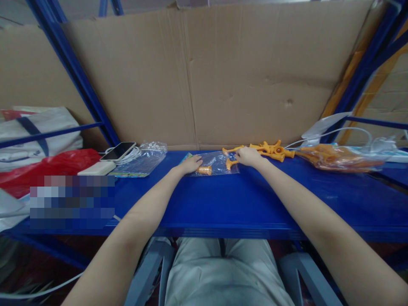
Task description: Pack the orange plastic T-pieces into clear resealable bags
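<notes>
A clear plastic bag [216,160] lies on the blue shelf with a coloured card edge at its left end. My left hand [190,164] is closed over that end. Just beside its fingers, an orange plastic piece [204,170] shows at the bag. My right hand [249,157] has its fingers curled at the bag's right end, gripping an orange plastic piece [232,164] that is partly hidden by the fingers. Behind and right of that hand, several similar orange pieces [274,149] form a loose pile.
On the left are another clear bag [148,155], a phone [123,151] on a coiled white cable, a white box [97,168] and a red plastic bag [63,165]. A filled bag of orange pieces [338,157] lies right. Cardboard [191,85] closes the back.
</notes>
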`<state>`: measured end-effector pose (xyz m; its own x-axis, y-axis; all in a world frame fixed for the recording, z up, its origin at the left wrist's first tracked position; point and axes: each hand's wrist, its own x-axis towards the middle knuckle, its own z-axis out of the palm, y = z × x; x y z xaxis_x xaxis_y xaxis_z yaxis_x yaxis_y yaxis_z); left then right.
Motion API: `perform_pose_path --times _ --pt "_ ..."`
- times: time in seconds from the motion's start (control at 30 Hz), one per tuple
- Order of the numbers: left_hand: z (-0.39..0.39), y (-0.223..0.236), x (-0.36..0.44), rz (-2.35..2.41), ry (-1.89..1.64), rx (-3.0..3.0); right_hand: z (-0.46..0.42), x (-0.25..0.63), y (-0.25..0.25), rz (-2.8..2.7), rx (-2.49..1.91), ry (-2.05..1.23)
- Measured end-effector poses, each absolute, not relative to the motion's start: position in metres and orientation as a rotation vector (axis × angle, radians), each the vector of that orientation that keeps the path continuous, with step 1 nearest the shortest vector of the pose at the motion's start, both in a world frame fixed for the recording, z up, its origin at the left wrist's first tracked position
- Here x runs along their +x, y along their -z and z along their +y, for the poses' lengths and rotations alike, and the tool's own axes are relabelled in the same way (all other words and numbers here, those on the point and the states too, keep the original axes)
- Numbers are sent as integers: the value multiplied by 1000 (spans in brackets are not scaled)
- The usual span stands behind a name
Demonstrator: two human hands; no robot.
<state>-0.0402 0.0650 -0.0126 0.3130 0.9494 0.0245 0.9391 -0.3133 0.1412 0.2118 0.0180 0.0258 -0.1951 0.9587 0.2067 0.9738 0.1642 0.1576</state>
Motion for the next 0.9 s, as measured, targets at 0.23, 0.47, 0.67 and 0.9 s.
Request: perform_pose_path --times 0.23,0.47,0.67,0.9 --pt "65 13 -40 1776 -133 2474 17 211 -26 -2355 -1956 371" --pt "64 12 -39 1769 -138 2464 16 211 -26 -2358 -1946 367" --pt "62 11 -39 1771 -163 2456 24 209 -22 -2314 -1909 332" --pt "55 8 -33 1735 -166 2463 25 199 -16 -2341 -1798 285"
